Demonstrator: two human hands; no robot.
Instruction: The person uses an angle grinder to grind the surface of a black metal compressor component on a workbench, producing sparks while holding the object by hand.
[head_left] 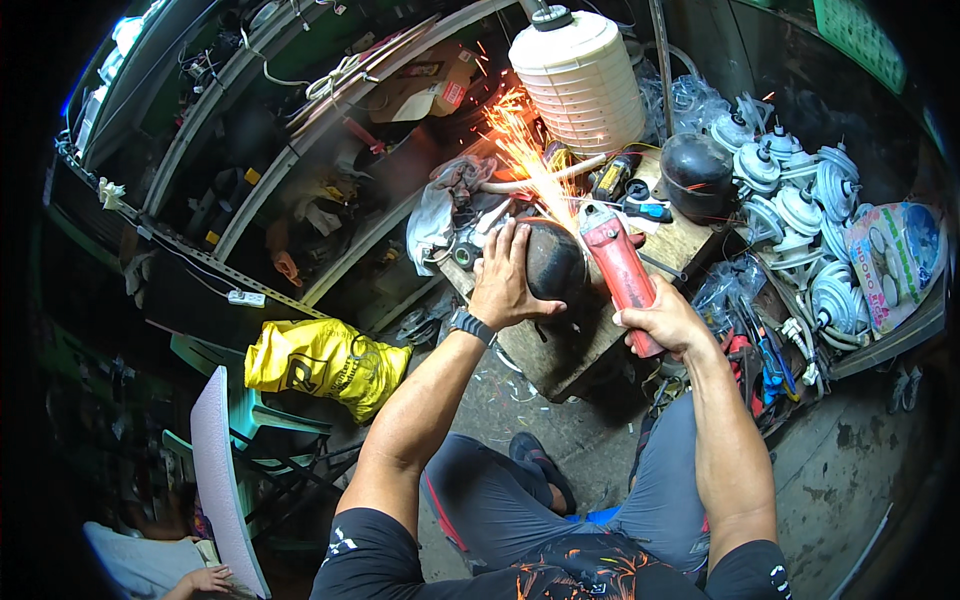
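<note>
Landmark for all positions: the black rounded canister (557,262), lying on the wooden bench (545,352) in front of you.

Your left hand (508,285) lies on the canister's left side, fingers spread, thumb stretched across its near side. You wear a dark watch (472,325) on that wrist. Your right hand (665,318) is to the right of the canister and nearer to you, fingers wrapped around the body of a red angle grinder (620,262). The grinder slants, its metal head just beside the canister's far right edge. Orange sparks (525,155) fan out from there, beyond the canister and slightly to its left. Exact contact of disc and metal: cannot tell, lost in glare.

Surroundings. Beyond the canister: a white ribbed tank (580,90), well apart. Beyond and to its right, on the bench: a yellow-and-black power tool (612,177) and a second black rounded piece (697,165). Left of it, near: a crumpled grey cloth (432,232). Well to its right: a heap of pale finned parts (798,210), with a patterned bag (890,265) farther out. Nearer to you and right: blue-handled tools (775,365). Nearer to you and left, well apart: a yellow bag (325,365).
</note>
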